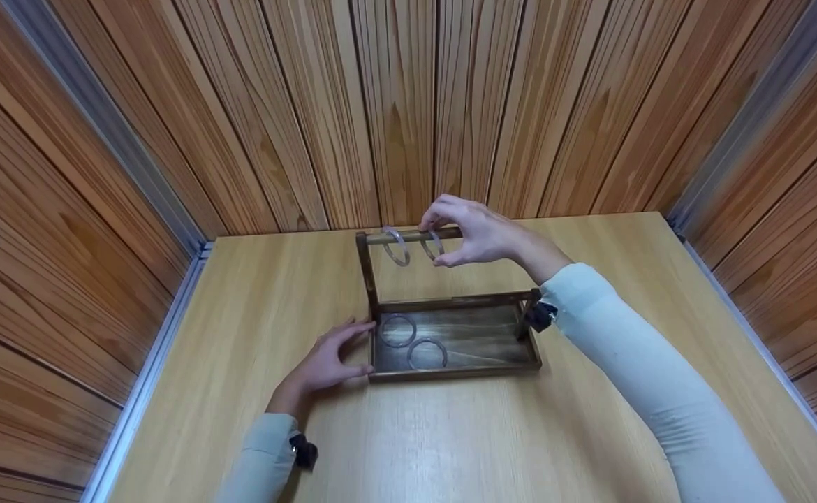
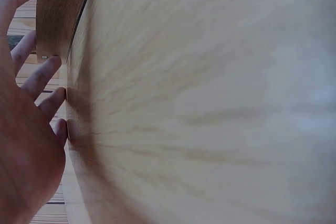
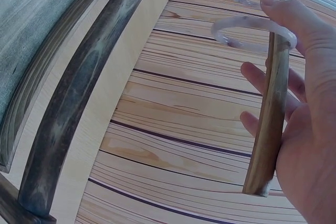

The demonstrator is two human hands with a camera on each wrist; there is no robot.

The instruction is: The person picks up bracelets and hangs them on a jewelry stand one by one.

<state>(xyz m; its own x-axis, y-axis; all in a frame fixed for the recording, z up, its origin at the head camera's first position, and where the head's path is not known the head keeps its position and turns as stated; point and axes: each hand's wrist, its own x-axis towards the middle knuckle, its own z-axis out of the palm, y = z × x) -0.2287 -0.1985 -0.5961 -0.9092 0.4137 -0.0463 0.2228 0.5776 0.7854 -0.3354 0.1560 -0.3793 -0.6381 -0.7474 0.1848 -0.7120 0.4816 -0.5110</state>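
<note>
While our right hand (image 1: 475,230) stands with thumb and fingers apart about the left-to-right bar (image 3: 269,135), the nearer ring (image 3: 252,21) hangs round it, left of our palm, perhaps touching our thumb, our left hand (image 1: 328,358), fingers spread, touching the tray (image 1: 450,373).

Pale glare is pooling on the table (image 1: 464,433) at the head view's lower centre; soft shadows are falling beside both sleeves (image 1: 646,377). Left wrist view is smearing wood grain (bluish-white sheen at right); right wrist view is bowing the tray (image 1: 454,374) edge.
</note>
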